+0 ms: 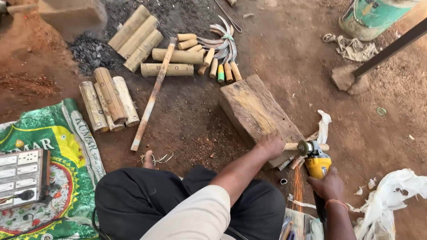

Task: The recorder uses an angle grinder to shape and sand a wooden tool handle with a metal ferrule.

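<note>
Gripping yellow angle grinder (316,165), right hand (328,184); sparks.

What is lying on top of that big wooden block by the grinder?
The person's left hand presses down on the near end of the weathered wooden block, gripping a pale wooden handle against the yellow angle grinder. What the hand covers stays hidden.

Premises: open-air, ground-level blacksmith's or tool-making workshop. Bare reddish dirt floor (284,53) with a heap of dark charcoal (89,51). Cut pale wooden handle blanks (135,35) lie in rows beside curved steel sickle blades with wooden handles (222,46). A worn wooden work block (255,111) and a yellow angle grinder (316,164) throwing sparks confirm metalworking.
</note>
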